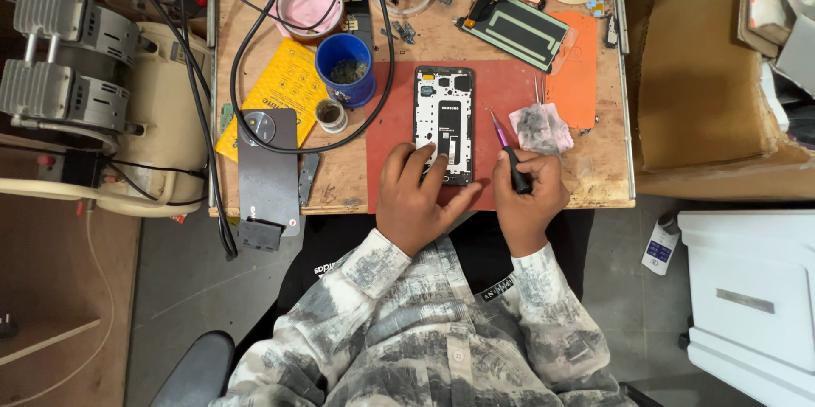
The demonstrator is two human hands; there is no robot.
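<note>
your left hand (420, 195) presses flat on the opened phone (444, 123), twelve o'clock of you on the red mat (501, 93); right hand (528, 195) clamps the screwdriver (508, 152). keep its tip upright, steady.

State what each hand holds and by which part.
Right hand grips a purple screwdriver by its black handle. Left hand holds nothing; it presses the opened phone's lower end.

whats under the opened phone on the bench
The opened phone lies flat on a red mat, which sits on the wooden bench. The left hand covers the phone's lower corner, so that part is hidden.
</note>
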